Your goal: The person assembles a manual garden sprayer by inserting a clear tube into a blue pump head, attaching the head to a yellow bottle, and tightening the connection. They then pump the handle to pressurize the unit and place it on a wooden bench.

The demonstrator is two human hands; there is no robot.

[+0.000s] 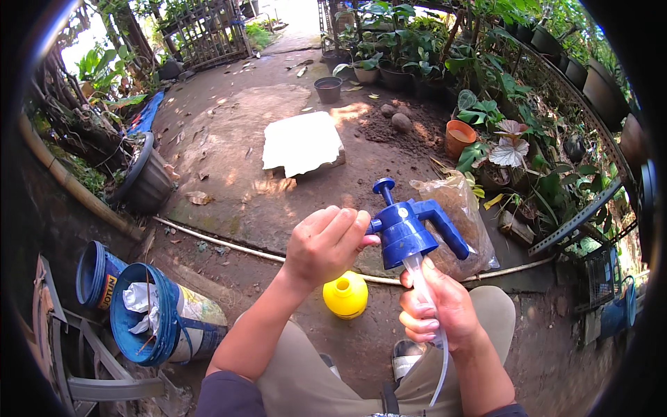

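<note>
Blue plastic makes up the sprayer head (406, 233), which we see held up in the air in front of the knees, its plunger upright and its trigger handle pointing right. The fingers of the left hand (321, 244) are closed around its nozzle, while those of the right hand (445, 309) grasp the clear tube (420, 274) just below the collar; the tube's thin lower end hangs below that hand. On the collar we notice a small pale round mark, too small to read. The yellow bottle (345, 295) stands upright and uncapped on the ground (229, 278), just beyond the feet, and we cannot tell what is inside. To the left we find the only bold lettering, on a yellow, red and dark label wrapped around the smaller blue bucket (114, 267). The larger bucket (198, 323) leans beside it, its pale wrapper too smeared for us to read; inside lie crumpled white material (141, 306) and a thin stick (146, 343). On the right, behind the sprayer head, a clear plastic bag (479, 236) holds brown, fibrous-looking stuff. Farther off we see a terracotta pot (458, 140) near loose dark soil (417, 142), and a small grey pot (328, 90) with a dark interior.
</note>
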